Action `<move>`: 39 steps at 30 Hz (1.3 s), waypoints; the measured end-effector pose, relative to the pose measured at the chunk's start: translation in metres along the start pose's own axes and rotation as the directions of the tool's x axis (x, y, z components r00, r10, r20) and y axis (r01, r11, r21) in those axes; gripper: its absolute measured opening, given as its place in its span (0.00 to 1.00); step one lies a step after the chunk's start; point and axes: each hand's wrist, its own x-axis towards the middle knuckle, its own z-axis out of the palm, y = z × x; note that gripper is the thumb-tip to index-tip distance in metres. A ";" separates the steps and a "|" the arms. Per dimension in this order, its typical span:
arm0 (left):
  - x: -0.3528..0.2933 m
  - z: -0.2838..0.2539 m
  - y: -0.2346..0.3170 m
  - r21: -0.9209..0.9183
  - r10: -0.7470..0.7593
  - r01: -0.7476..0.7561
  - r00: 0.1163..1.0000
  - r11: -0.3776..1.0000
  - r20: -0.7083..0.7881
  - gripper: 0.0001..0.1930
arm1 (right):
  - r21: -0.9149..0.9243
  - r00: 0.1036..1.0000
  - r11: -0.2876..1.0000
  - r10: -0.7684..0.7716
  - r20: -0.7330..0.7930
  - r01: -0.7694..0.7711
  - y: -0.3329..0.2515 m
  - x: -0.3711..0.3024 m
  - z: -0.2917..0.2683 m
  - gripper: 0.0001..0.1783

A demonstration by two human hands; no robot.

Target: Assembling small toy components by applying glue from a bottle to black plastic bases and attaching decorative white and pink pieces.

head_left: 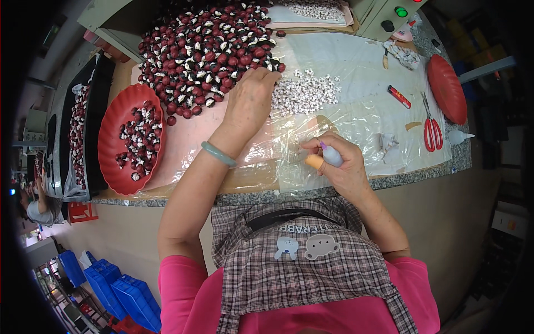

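Note:
My left hand [253, 100] reaches to the right edge of a big pile of dark red and black balls with white tufts [208, 53]. Its fingers are bent together beside a spread of small white pieces [306, 93]; whatever they pinch is hidden beneath them. Lower and to the right, my right hand [345, 167] closes around a small translucent squeeze bottle [332, 156] with a purple nozzle. An orange finger cover [315, 161] sits on one of that hand's fingers. Clear plastic sheeting [289, 153] lies under both hands.
A red scalloped tray [105, 150] with finished-looking balls stands left; another red tray [446, 89] is far right. Red-handled scissors [431, 133], a red marker-like tube [399, 97] and a second small bottle [459, 137] lie right. A metal machine housing [384, 22] borders the back.

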 end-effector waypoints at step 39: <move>-0.106 -0.046 0.067 -0.723 -0.315 0.568 0.655 -0.393 0.686 0.15 | -0.167 0.955 0.969 -0.213 -0.205 0.180 -0.028 -0.018 -0.008 0.24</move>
